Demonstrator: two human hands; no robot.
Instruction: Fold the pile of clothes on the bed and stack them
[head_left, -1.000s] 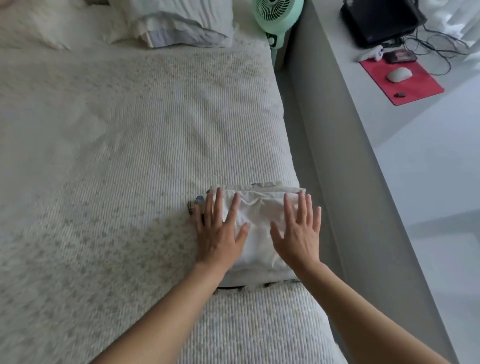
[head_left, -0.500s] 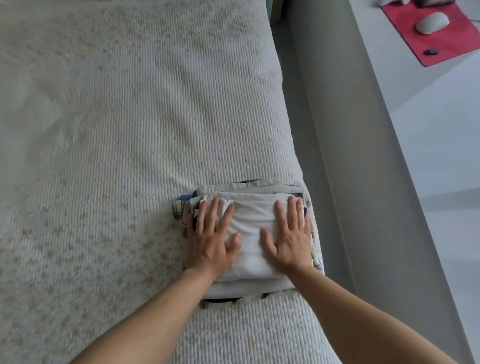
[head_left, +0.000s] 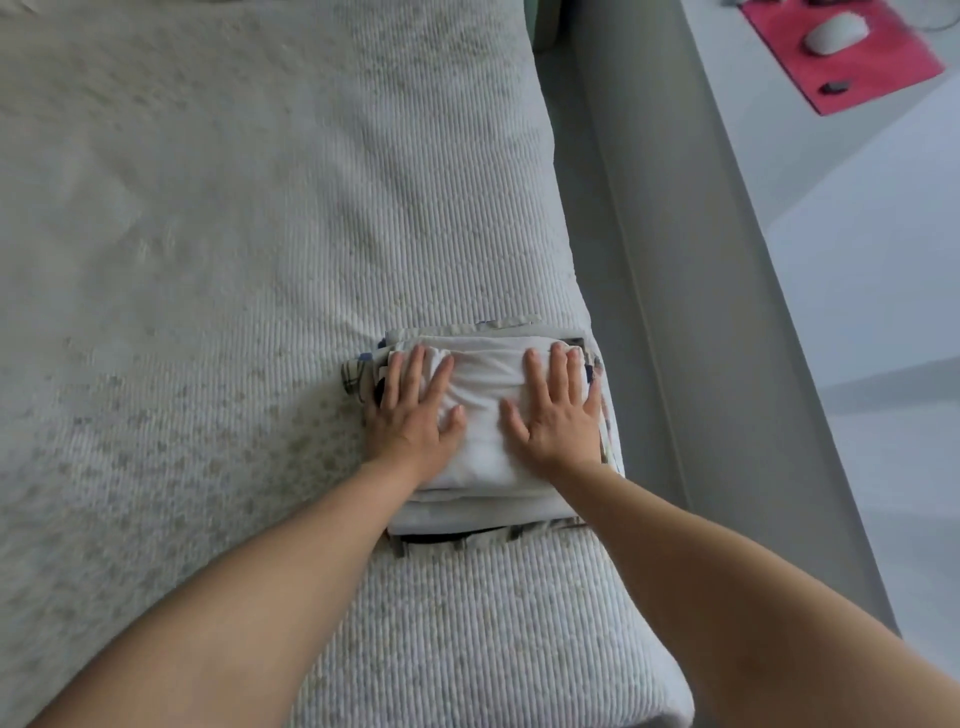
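Bed (head_left: 260, 260) edge: hands flat on stack (head_left: 485, 379).

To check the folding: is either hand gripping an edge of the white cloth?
No, the left hand and right hand both lie flat, fingers spread, on the white cloth.

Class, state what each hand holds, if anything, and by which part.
Nothing is gripped. The left hand and right hand lie flat, fingers spread, on the folded white cotton garment topping the stack.
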